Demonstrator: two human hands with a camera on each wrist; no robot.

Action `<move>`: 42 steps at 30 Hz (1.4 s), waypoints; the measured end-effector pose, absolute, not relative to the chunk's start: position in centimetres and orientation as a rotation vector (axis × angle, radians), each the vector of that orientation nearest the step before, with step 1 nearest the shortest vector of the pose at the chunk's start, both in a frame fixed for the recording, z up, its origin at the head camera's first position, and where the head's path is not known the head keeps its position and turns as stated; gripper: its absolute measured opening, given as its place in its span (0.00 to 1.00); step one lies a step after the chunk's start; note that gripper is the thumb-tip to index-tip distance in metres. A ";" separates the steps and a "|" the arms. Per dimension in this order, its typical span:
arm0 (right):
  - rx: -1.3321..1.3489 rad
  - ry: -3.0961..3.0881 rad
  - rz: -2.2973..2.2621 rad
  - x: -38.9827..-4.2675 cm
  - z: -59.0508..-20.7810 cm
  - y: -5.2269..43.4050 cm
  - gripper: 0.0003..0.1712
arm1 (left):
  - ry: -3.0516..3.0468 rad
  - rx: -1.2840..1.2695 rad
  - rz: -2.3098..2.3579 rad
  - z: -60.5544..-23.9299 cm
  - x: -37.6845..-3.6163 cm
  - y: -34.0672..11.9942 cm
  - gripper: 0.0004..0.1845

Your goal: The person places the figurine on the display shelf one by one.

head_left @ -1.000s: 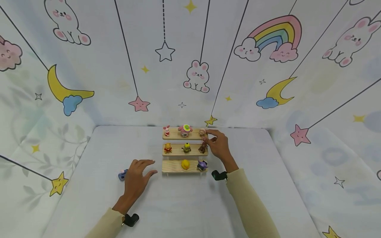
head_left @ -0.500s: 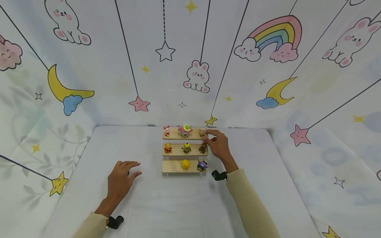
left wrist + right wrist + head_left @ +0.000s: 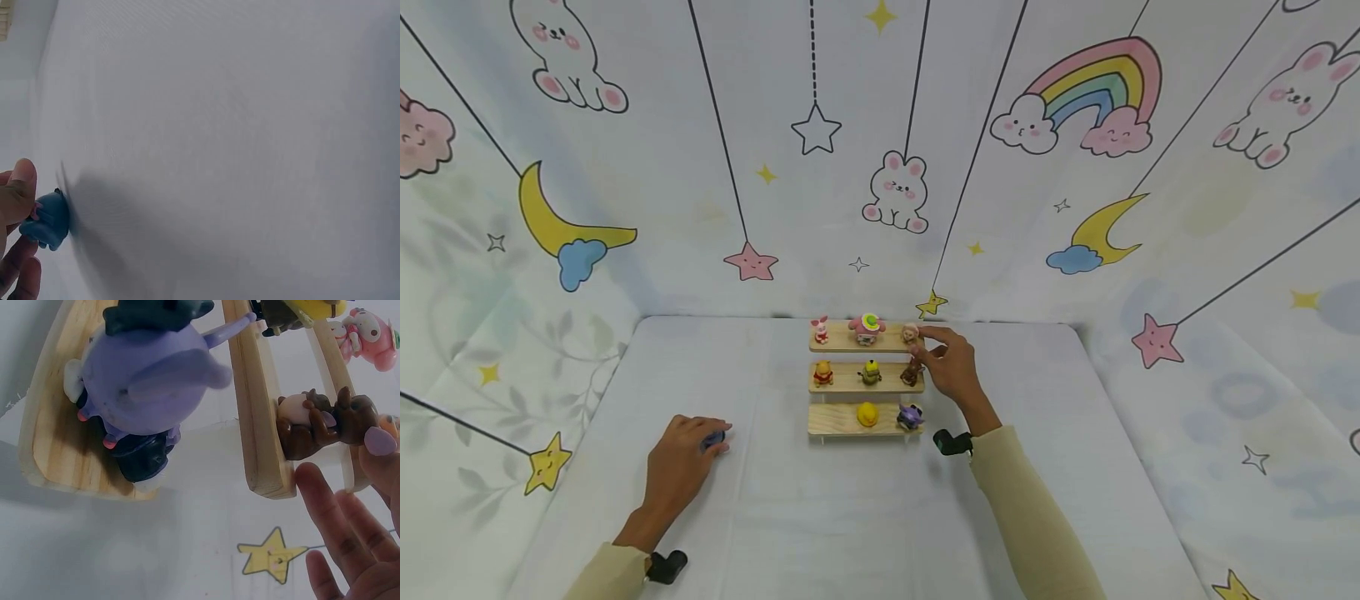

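Note:
My left hand lies on the white cloth at the front left. Its thumb and fingers pinch a small blue figurine, which the left wrist view shows at the fingertips. My right hand is at the right end of a three-step wooden stand. Its index fingertip touches the small tan figurine on the top step. The other fingers are straight beside the brown figurine on the middle step. A purple figurine stands on the bottom step.
The stand also carries a pink piglet, a pink figure with a green hat, a yellow bear, a yellow-and-black figure and a yellow duck. Printed cloth walls enclose the table at the back and on both sides.
My left hand has drawn back leftward and toward me, come down over the blue figurine and closed its fingers on it. The right hand has stayed by the top step.

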State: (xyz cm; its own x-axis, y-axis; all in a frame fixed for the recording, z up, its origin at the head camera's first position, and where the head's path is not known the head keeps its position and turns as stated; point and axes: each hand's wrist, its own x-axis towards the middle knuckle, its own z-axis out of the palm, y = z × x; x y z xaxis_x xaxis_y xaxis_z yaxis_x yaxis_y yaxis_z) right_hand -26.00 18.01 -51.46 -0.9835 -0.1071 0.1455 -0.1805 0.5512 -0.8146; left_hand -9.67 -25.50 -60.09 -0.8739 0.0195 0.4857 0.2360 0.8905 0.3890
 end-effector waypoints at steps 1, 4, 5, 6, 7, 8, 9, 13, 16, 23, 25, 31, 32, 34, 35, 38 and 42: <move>0.252 -2.697 1.429 -26.0 -51.5 18.0 0.23 | -2.582 -0.180 -0.613 -60.2 -9.6 -25.6 0.24; 0.249 -2.701 1.417 -26.0 -51.5 18.0 0.23 | -2.612 -0.152 -0.620 -60.5 -9.5 -25.9 0.23; 0.247 -2.705 1.412 -26.0 -51.5 18.0 0.23 | -2.624 -0.145 -0.624 -60.5 -9.5 -25.9 0.23; 0.246 -2.706 1.406 -26.0 -51.5 18.0 0.23 | -2.635 -0.138 -0.628 -60.5 -9.5 -26.0 0.23; 0.244 -2.708 1.401 -26.0 -51.5 18.0 0.23 | -2.645 -0.133 -0.637 -60.5 -9.5 -26.1 0.23; 0.240 -2.711 1.396 -26.0 -51.5 18.0 0.23 | -2.653 -0.129 -0.647 -60.5 -9.5 -26.1 0.23; 0.239 -2.711 1.394 -26.0 -51.5 18.0 0.23 | -2.661 -0.127 -0.662 -60.4 -9.5 -26.2 0.23; 0.236 -2.707 1.405 -25.9 -51.4 18.0 0.23 | -2.687 -0.119 -0.720 -60.0 -9.4 -26.4 0.25; 0.235 -2.706 1.408 -25.9 -51.3 18.0 0.23 | -2.698 -0.118 -0.745 -59.8 -9.5 -26.5 0.25; 0.213 -2.727 1.397 -25.9 -51.3 18.0 0.24 | -2.690 -0.097 -0.689 -59.7 -9.7 -26.9 0.22; 0.213 -2.730 1.395 -25.9 -51.3 18.0 0.24 | -2.693 -0.071 -0.667 -59.7 -9.8 -27.0 0.20; 0.214 -2.735 1.393 -25.9 -51.3 17.9 0.24 | -2.756 -0.024 -0.652 -59.6 -9.9 -27.6 0.17; 0.213 -2.735 1.396 -25.9 -51.3 17.9 0.24 | -2.773 -0.023 -0.654 -59.6 -9.8 -27.7 0.18; 0.211 -2.738 1.399 -25.9 -51.3 17.9 0.24 | -2.807 -0.026 -0.665 -59.5 -9.8 -27.9 0.20; 0.213 -2.738 1.400 -25.9 -51.3 17.9 0.24 | -2.822 -0.032 -0.669 -59.3 -9.7 -28.0 0.22; 0.217 -2.739 1.394 -25.9 -51.3 17.9 0.24 | -2.868 -0.056 -0.691 -58.9 -9.6 -28.1 0.25; 0.220 -2.737 1.383 -25.9 -51.3 17.9 0.24 | -2.922 -0.058 -0.731 -58.5 -9.4 -28.2 0.22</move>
